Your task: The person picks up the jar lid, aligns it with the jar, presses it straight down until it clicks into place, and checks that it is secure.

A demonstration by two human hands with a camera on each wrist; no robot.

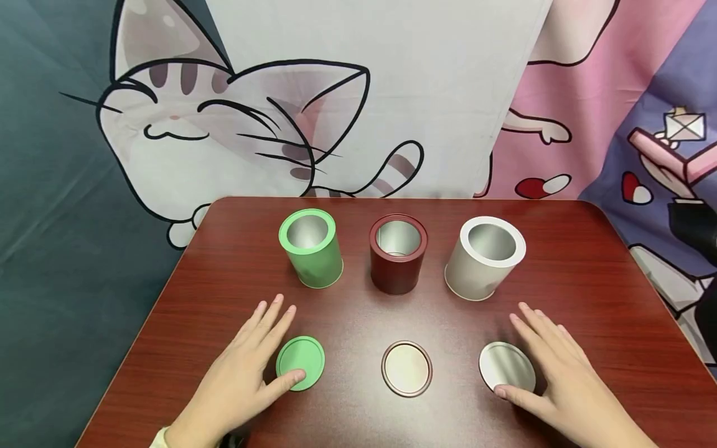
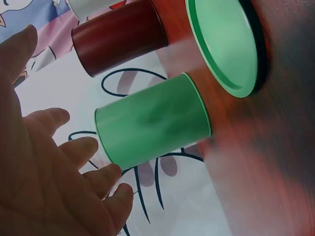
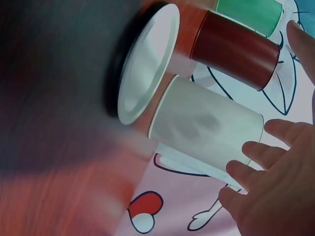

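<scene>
Three open cans stand upright in a row: a green can (image 1: pixel 318 264), a dark red can (image 1: pixel 396 274) and a white can (image 1: pixel 476 277). In front of each lies a round lid: a green lid (image 1: pixel 305 361), a lid with a dark red rim (image 1: pixel 407 369) and a white lid (image 1: pixel 506 368). My left hand (image 1: pixel 241 367) is spread palm down beside the green lid, its thumb overlapping the lid's edge in the head view. Fingers spread too, my right hand (image 1: pixel 566 373) is at the right of the white lid, thumb over its near edge. Both hands hold nothing.
The cans and lids are on a dark red wooden table (image 1: pixel 185 348) with rounded far corners. Behind it hangs a cloth backdrop (image 1: pixel 442 106) with a cartoon cat. A dark object (image 1: pixel 694 230) shows at the far right edge, beyond the table.
</scene>
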